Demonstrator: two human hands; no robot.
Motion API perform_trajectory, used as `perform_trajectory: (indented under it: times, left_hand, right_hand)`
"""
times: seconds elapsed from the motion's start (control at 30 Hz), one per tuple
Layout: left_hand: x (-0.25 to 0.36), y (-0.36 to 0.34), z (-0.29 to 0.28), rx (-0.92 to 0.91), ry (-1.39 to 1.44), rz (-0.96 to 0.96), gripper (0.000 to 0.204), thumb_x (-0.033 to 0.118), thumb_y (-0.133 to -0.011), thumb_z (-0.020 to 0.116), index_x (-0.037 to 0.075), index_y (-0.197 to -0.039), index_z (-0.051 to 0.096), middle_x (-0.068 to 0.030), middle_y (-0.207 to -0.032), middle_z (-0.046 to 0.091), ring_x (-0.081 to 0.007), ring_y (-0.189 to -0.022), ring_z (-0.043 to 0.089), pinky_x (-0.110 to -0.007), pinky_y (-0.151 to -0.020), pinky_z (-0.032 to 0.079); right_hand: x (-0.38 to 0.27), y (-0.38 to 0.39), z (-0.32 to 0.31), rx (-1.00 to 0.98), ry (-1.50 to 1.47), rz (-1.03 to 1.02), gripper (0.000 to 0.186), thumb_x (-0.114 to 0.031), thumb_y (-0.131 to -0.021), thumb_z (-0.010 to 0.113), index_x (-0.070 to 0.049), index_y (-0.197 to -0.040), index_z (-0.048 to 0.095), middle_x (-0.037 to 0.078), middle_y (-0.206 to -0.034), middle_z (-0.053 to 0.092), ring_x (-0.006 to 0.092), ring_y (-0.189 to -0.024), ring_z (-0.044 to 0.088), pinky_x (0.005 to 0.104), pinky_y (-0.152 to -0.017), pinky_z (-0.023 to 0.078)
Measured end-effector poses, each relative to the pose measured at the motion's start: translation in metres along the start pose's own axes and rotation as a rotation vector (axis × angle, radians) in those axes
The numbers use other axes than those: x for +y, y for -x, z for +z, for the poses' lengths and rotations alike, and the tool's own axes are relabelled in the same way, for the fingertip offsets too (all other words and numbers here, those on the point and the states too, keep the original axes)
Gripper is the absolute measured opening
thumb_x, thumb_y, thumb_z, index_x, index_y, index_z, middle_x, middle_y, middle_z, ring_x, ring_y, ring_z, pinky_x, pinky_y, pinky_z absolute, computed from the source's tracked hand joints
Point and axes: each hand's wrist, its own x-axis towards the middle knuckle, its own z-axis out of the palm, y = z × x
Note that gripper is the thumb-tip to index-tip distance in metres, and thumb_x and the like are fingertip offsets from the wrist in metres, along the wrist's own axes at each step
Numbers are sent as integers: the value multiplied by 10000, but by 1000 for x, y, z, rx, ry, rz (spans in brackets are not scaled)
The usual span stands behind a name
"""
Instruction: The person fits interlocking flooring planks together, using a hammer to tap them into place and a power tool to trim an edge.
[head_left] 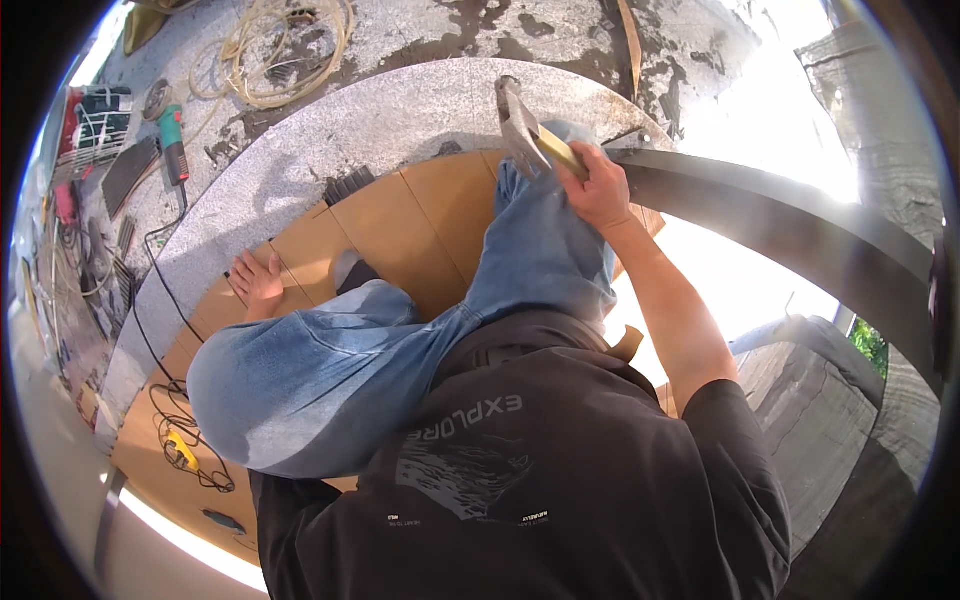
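My right hand (597, 188) is closed around the yellowish handle of a claw hammer (518, 125). The hammer's grey metal head is raised in front of my right knee. On the left, my left hand (258, 280) rests with fingers spread on a brown cardboard sheet (405, 225), near its far edge. Just beyond that edge, a small group of short dark strips (348, 185) lies on a pale speckled surface (250, 190). My legs in blue jeans are folded on the cardboard, partly covering it.
A teal angle grinder (172, 140) lies at the far left, its black cord trailing toward the cardboard. Nearby are a wire basket (95, 125) and dark flat pieces (130, 175). Coiled pale hose (285, 60) lies farther off. A dark metal beam (780, 200) runs along the right.
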Motion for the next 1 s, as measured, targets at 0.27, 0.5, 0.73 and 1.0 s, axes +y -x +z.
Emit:
perform_trajectory:
  times: [0.27,0.5,0.73,1.0]
  left_hand:
    - [-41,11,-14,139,172,418,830,394,-954,687,77,-1621,308,-284,-1595,371,-512,-1490,303,-574,-1220,297]
    - [-47,58,-41,-1,755,63,754,269,-983,706,19,-1591,337,-241,-1590,421,-379,-1469,420,-438,-1181,388]
    - [-11,115,-231,133,1335,-177,596,241,-1097,571,57,-1611,332,-171,-1561,490,-266,-1432,486,-379,-1197,367]
    - [57,207,-385,369,1283,286,468,174,-1133,388,-19,-1559,374,-222,-1540,497,-334,-1405,521,-443,-1183,399]
  right_hand:
    - [16,163,-29,286,-91,495,278,-92,-935,706,1,-1163,577,121,-881,668,235,-769,649,352,-746,527]
    - [46,239,-7,11,55,967,457,-362,-938,755,11,-1142,588,224,-883,673,421,-794,640,474,-750,516]
    - [87,249,19,-108,162,1093,470,-412,-954,700,-7,-1157,571,271,-1003,714,497,-980,668,533,-848,510]
    - [104,250,55,-51,93,1061,500,-446,-960,674,-31,-1196,527,303,-1047,697,520,-1016,647,552,-866,500]
